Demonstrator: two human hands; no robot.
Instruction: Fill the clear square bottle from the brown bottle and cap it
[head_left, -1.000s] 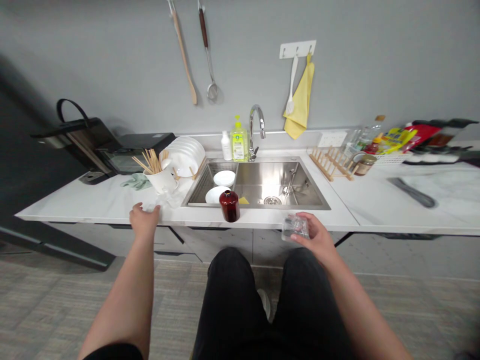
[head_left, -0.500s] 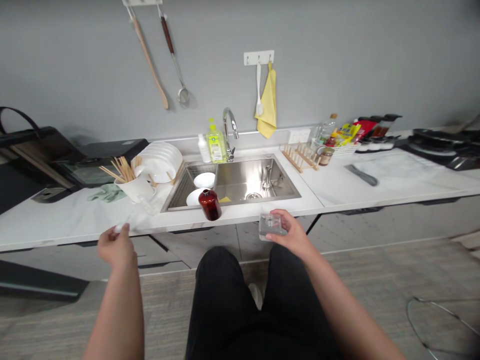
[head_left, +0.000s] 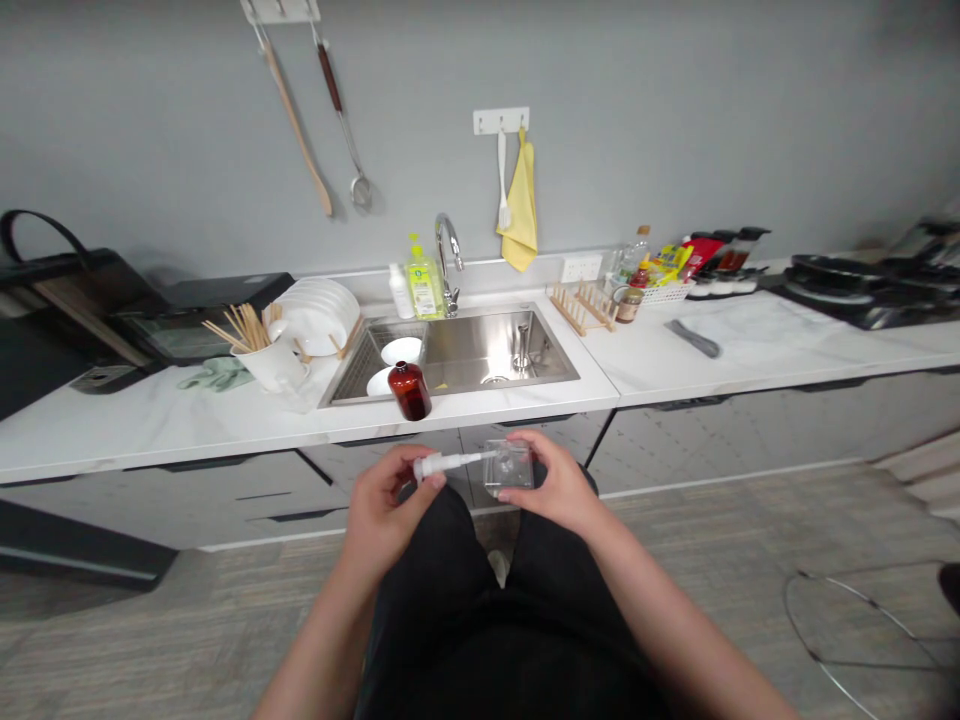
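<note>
My left hand [head_left: 394,500] is closed around a white pump head [head_left: 442,463], held sideways with its thin tube pointing right. In my right hand [head_left: 551,485] is a clear square bottle [head_left: 508,467], gripped by its sides and tipped so that its top faces me or the pump. The pump's tip reaches the bottle's opening; whether it has entered, I cannot tell. Both are in front of the counter edge, above my legs. An amber bottle [head_left: 409,391] without a cap stands on the counter's front edge by the sink, beyond my hands.
The steel sink [head_left: 566,365] has white bowls [head_left: 402,350] at its left. Behind it are a faucet [head_left: 448,265] and a yellow-green soap bottle [head_left: 424,283]. Left stand a plate stack [head_left: 319,315] and a white pitcher [head_left: 274,367] with chopsticks. A wooden rack [head_left: 585,308] stands right.
My left hand has come from the counter's left side to the middle, bringing the white pump to the clear bottle. My right hand has shifted slightly left with the bottle.
</note>
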